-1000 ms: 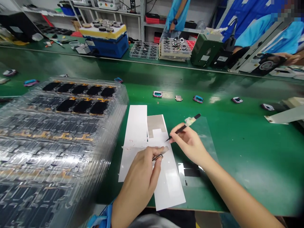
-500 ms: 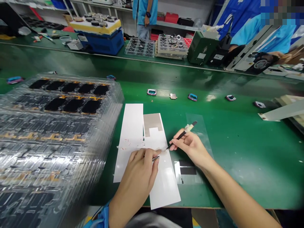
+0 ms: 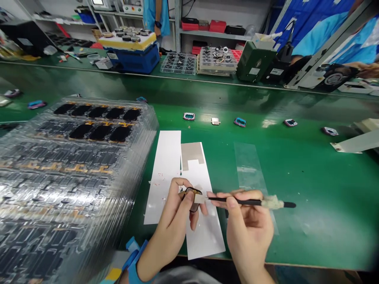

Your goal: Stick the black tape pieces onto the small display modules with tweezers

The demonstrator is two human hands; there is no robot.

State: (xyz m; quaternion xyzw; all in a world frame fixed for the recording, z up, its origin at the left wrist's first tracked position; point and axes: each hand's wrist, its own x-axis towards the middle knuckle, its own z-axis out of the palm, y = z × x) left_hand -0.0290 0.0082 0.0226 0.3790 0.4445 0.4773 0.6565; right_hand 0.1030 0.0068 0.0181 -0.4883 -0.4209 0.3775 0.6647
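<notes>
My left hand (image 3: 173, 221) is closed round a small black-rimmed watch screen (image 3: 194, 207), held tilted above the white paper strips. In my right hand (image 3: 251, 227) are black tweezers (image 3: 220, 199) with a pale wrapping near the rear end, gripped like a pen and pointing left. A small pale square sticker (image 3: 199, 198) lies over the screen's back, and the tweezer tips touch its right edge. Under the hands lie a white strip (image 3: 167, 157) with tiny red marks and a second white strip (image 3: 204, 240) bearing a grey-beige adhesive sheet (image 3: 189, 152).
Stacked clear trays (image 3: 142, 136) with dark screens fill the left side. A transparent film (image 3: 248, 161) lies to the right of the strips. Several small watch parts, such as a blue-rimmed case (image 3: 239, 122), sit along the back. Behind stands a blue box (image 3: 139, 59); two people are beyond.
My left hand has turned over, and the screen now shows in it. My right hand has moved down and right, with the tweezers swung nearly level and the pale sticker at their tips.
</notes>
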